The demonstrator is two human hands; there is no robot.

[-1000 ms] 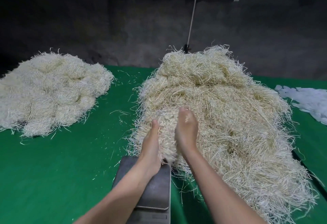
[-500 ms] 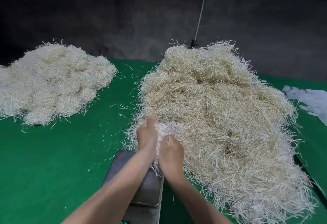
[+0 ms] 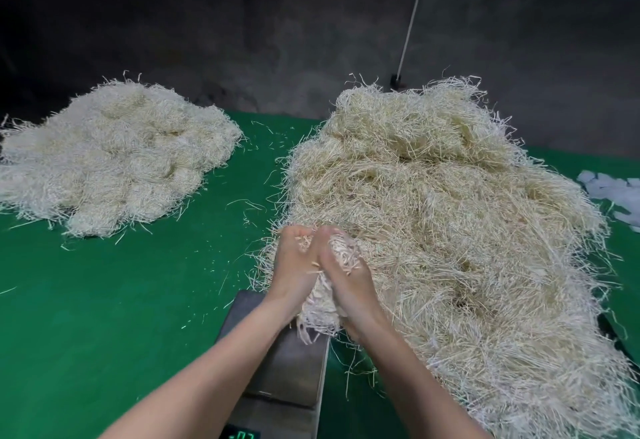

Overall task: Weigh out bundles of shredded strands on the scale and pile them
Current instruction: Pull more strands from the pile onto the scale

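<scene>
My left hand [image 3: 292, 267] and my right hand [image 3: 341, 272] are pressed together around a bundle of pale shredded strands [image 3: 320, 312], gripping it from both sides at the near left edge of the big loose heap [image 3: 450, 216]. The bundle's lower end hangs just over the far edge of the grey metal scale [image 3: 284, 366]. Nothing lies on the scale's platform, and its green display [image 3: 240, 435] glows at the bottom edge. A paler pile of bundles [image 3: 114, 158] lies at the left on the green table [image 3: 104, 317].
White scraps [image 3: 616, 192] lie at the table's right edge. A thin white pole [image 3: 412, 19] rises behind the heap against a dark wall. Loose strands are scattered on the green cloth between the two piles.
My hands have closed together around a clump from the heap and drawn it back over the scale's far edge; the clump now hangs between my wrists.
</scene>
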